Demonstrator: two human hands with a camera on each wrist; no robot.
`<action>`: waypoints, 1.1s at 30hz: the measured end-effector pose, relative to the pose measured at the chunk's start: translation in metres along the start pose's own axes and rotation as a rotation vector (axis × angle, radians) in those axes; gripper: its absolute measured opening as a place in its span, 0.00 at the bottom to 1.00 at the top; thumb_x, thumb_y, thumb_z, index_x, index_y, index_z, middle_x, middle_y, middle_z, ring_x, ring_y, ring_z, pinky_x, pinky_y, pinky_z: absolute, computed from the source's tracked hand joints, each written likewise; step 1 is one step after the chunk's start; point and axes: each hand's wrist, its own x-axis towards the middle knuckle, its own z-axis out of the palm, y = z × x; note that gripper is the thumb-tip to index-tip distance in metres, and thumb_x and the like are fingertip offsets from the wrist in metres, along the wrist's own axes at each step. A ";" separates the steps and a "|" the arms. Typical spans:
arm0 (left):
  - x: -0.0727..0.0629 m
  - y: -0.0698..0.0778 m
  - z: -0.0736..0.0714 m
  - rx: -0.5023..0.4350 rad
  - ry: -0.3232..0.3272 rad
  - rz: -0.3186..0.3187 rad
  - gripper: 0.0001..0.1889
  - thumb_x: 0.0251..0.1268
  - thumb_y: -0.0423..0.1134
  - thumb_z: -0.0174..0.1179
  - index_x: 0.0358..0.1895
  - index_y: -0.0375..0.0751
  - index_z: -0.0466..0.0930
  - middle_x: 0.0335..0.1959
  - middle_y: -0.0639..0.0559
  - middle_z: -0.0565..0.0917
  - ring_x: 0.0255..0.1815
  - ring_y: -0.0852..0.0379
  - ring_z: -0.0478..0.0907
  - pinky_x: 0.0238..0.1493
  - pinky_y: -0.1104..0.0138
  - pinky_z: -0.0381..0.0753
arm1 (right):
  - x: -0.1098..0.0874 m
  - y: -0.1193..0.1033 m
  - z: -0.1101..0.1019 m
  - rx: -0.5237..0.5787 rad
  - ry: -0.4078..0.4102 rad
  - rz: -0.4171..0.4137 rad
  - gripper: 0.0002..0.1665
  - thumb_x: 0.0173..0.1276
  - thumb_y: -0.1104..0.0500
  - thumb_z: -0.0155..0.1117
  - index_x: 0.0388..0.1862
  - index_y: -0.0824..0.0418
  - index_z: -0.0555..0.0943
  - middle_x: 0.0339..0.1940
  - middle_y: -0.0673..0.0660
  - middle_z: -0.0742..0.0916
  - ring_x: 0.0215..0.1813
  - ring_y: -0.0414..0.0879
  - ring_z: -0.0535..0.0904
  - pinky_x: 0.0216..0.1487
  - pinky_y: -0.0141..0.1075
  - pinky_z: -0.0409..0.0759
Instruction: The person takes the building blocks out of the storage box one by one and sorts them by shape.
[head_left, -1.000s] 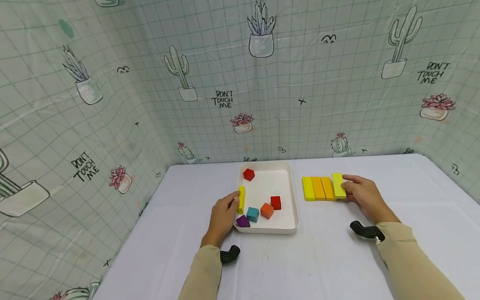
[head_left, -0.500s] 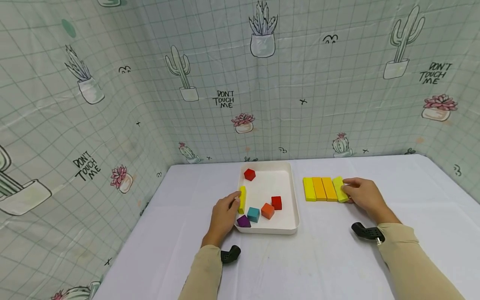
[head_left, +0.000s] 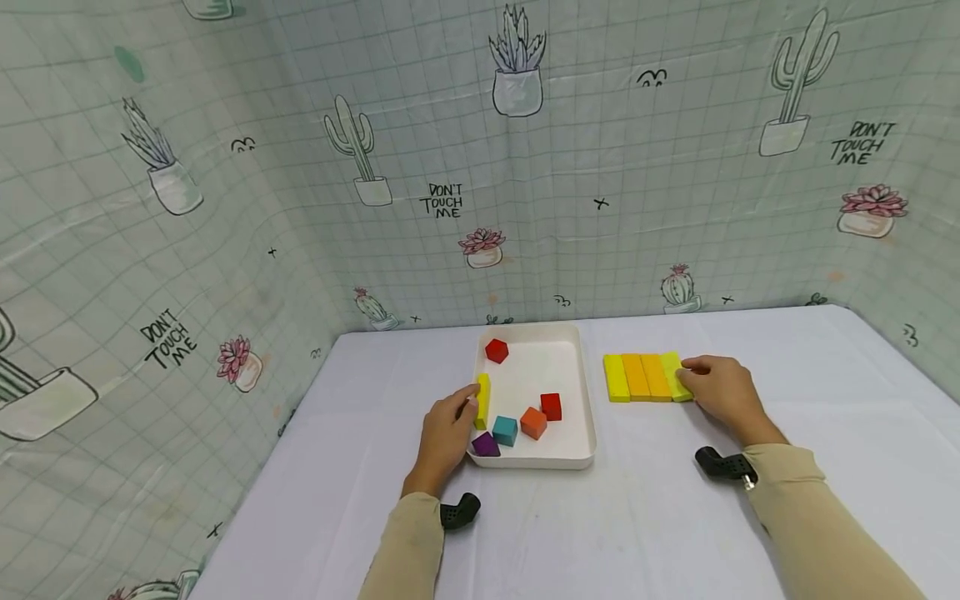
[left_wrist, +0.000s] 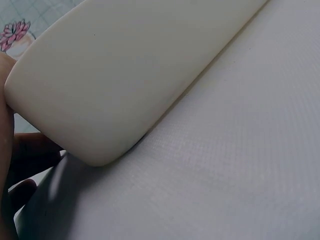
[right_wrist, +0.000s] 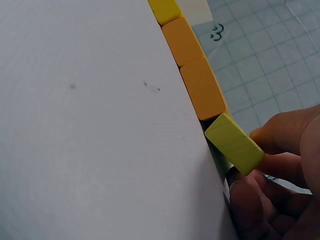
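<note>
My right hand [head_left: 723, 387] pinches a yellow-green block [head_left: 675, 375] at the right end of a row. Beside it lie two orange blocks [head_left: 647, 377], then a yellow block [head_left: 617, 377], long sides together. The right wrist view shows the held yellow-green block tilted, one corner against the neighbouring orange block. My left hand [head_left: 447, 429] grips the left wall of a white tray [head_left: 555, 462], some fingers outside it in the left wrist view. Just inside that wall, by the fingertips, is a long yellow block [head_left: 483, 402].
Inside the tray are a purple block [head_left: 486, 445], a teal cube [head_left: 505, 431], an orange cube [head_left: 533, 422] and two red blocks [head_left: 551, 407]. A white cloth covers the table [head_left: 555, 542]. A printed curtain [head_left: 600, 150] hangs behind and at the sides.
The right hand has lowered the yellow-green block from its raised position and brought it left against the row's end, turning it on the way. The left hand stays at the tray.
</note>
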 end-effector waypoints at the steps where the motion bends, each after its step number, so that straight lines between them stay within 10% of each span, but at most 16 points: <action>1: 0.000 0.000 0.000 -0.002 0.003 0.003 0.19 0.79 0.48 0.51 0.67 0.54 0.78 0.60 0.51 0.81 0.60 0.48 0.75 0.65 0.48 0.71 | 0.000 -0.001 0.001 -0.002 0.002 0.003 0.30 0.76 0.50 0.54 0.64 0.74 0.76 0.62 0.76 0.77 0.63 0.70 0.70 0.60 0.62 0.72; 7: 0.002 0.000 -0.002 -0.011 0.011 0.027 0.19 0.79 0.47 0.50 0.67 0.53 0.78 0.59 0.50 0.81 0.59 0.48 0.75 0.65 0.48 0.72 | 0.002 -0.005 -0.001 -0.009 0.019 0.019 0.30 0.76 0.50 0.54 0.63 0.74 0.77 0.61 0.75 0.79 0.62 0.68 0.72 0.59 0.61 0.73; 16: 0.003 0.000 -0.001 -0.011 0.010 0.014 0.20 0.79 0.48 0.50 0.68 0.53 0.77 0.59 0.49 0.81 0.60 0.48 0.75 0.65 0.48 0.71 | 0.004 -0.003 -0.001 0.106 0.080 0.043 0.27 0.78 0.51 0.52 0.61 0.72 0.76 0.45 0.67 0.84 0.34 0.50 0.80 0.29 0.31 0.81; 33: 0.000 -0.001 -0.003 -0.006 0.001 0.007 0.20 0.78 0.48 0.51 0.67 0.54 0.78 0.55 0.50 0.82 0.57 0.48 0.76 0.64 0.48 0.73 | -0.006 -0.050 0.016 0.474 -0.140 0.026 0.36 0.77 0.40 0.54 0.64 0.71 0.74 0.50 0.66 0.84 0.44 0.48 0.82 0.41 0.32 0.84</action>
